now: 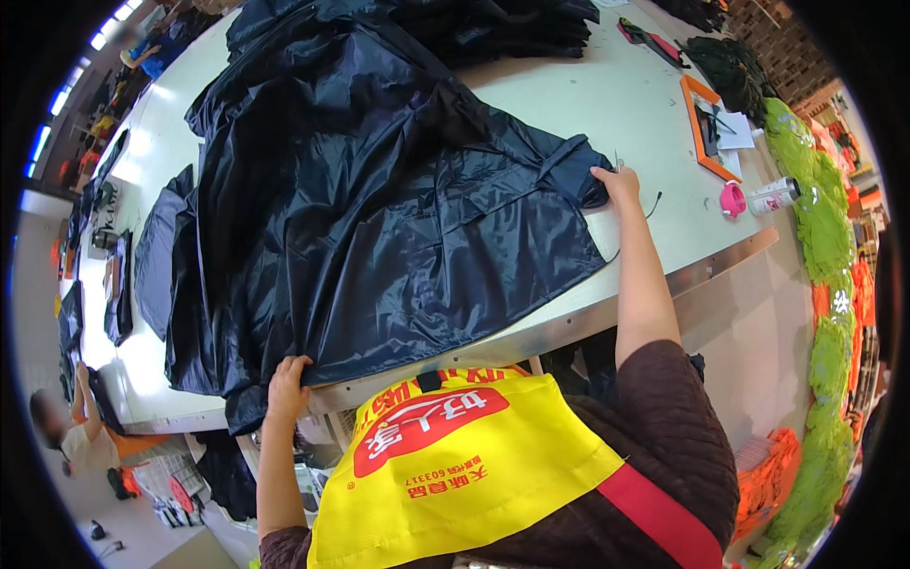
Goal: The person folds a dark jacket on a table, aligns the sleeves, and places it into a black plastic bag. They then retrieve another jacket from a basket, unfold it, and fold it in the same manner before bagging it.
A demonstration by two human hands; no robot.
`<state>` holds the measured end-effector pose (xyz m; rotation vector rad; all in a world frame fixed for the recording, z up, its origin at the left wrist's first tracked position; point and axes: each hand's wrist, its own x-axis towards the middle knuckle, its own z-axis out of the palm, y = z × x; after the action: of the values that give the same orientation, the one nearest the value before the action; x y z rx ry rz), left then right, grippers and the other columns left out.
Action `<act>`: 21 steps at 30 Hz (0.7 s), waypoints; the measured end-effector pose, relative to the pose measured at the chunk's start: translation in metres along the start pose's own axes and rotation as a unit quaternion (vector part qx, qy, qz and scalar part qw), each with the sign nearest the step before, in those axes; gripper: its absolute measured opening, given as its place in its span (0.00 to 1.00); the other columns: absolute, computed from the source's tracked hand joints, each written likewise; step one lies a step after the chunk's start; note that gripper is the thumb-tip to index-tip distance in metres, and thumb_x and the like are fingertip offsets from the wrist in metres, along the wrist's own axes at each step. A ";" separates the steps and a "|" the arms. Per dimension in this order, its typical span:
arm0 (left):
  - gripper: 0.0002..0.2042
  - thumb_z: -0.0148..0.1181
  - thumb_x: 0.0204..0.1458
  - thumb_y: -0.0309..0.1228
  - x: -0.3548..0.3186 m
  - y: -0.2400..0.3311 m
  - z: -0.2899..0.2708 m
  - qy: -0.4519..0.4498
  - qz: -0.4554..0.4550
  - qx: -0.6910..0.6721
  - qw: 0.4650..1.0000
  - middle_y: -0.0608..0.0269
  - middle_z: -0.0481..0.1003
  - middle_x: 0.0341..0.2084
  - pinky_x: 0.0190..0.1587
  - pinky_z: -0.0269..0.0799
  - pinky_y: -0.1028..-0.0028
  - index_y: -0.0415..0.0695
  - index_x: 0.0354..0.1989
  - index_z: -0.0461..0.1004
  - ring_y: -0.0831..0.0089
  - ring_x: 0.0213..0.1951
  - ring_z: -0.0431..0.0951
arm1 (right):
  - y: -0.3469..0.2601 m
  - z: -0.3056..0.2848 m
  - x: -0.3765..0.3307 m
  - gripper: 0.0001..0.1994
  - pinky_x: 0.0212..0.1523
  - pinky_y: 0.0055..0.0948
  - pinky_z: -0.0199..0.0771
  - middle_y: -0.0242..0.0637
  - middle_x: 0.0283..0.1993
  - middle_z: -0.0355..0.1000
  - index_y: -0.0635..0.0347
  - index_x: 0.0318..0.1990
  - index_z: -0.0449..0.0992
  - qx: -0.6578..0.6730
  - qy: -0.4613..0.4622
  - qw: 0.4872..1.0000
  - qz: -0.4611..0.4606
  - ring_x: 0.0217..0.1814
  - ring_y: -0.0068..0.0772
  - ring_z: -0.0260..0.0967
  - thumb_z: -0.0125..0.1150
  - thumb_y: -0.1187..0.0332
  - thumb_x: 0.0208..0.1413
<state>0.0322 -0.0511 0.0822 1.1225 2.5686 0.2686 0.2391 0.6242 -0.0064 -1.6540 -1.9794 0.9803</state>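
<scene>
A large, shiny black garment (408, 218) lies spread and creased over the white table, its near hem running along the table's front edge. My left hand (287, 384) is closed on that hem at the front edge, fingers curled over the fabric. Farther right, my right hand (621, 185) pinches the narrow, folded end (580, 171) of the garment, which looks like a sleeve. A thin pointed metal tip (616, 157) shows just above its fingers; what it belongs to is hidden.
Stacked black garments (512, 28) sit at the back. On the right lie an orange tray (697, 123) with papers, a pink cup lid (732, 199) and a white tumbler (774, 195). Bright green garments (806, 190) line the right side. A co-worker (81, 436) is at the far left.
</scene>
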 end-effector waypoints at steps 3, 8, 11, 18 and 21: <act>0.26 0.61 0.38 0.27 0.005 0.038 -0.026 -0.144 -0.085 0.074 0.983 0.53 0.69 0.50 0.55 0.65 0.66 0.42 0.52 0.69 0.55 0.52 0.68 | -0.041 -0.014 -0.065 0.21 0.36 0.29 0.69 0.43 0.35 0.74 0.73 0.37 0.73 0.158 -0.012 0.985 -0.075 0.35 0.33 0.71 0.69 0.64 0.39; 0.27 0.61 0.49 0.29 0.073 0.141 -0.036 0.016 0.042 -0.388 0.920 0.58 0.68 0.53 0.52 0.68 0.71 0.46 0.60 0.62 0.68 0.55 0.67 | -0.117 -0.023 -0.225 0.12 0.29 0.26 0.67 0.35 0.28 0.67 0.64 0.31 0.69 0.129 -0.083 0.903 -0.400 0.27 0.28 0.66 0.66 0.75 0.38; 0.36 0.66 0.45 0.37 0.105 0.189 -0.038 0.082 0.088 -0.554 0.823 0.57 0.63 0.56 0.54 0.65 0.70 0.49 0.64 0.56 0.66 0.58 0.63 | -0.135 -0.013 -0.299 0.14 0.26 0.24 0.68 0.37 0.30 0.65 0.59 0.31 0.69 0.126 -0.175 0.830 -0.515 0.26 0.31 0.66 0.67 0.78 0.35; 0.09 0.55 0.56 0.30 0.107 0.156 -0.008 0.001 -0.043 -0.802 0.596 0.63 0.77 0.32 0.38 0.73 0.81 0.42 0.43 0.73 0.78 0.35 0.77 | -0.139 0.006 -0.367 0.18 0.27 0.16 0.65 0.35 0.42 0.69 0.60 0.42 0.75 0.233 -0.382 0.791 -0.418 0.28 0.19 0.64 0.72 0.68 0.41; 0.10 0.55 0.56 0.33 0.090 0.150 -0.021 0.008 -0.116 -0.814 0.569 0.63 0.77 0.33 0.39 0.74 0.81 0.42 0.43 0.72 0.76 0.34 0.78 | -0.128 0.027 -0.347 0.16 0.27 0.13 0.60 0.31 0.41 0.69 0.63 0.43 0.74 0.270 -0.309 0.860 -0.302 0.26 0.14 0.58 0.68 0.69 0.47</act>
<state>0.0688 0.1149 0.1264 -0.0342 1.2112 1.9345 0.2134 0.2756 0.1157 -0.3735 -2.0803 1.7084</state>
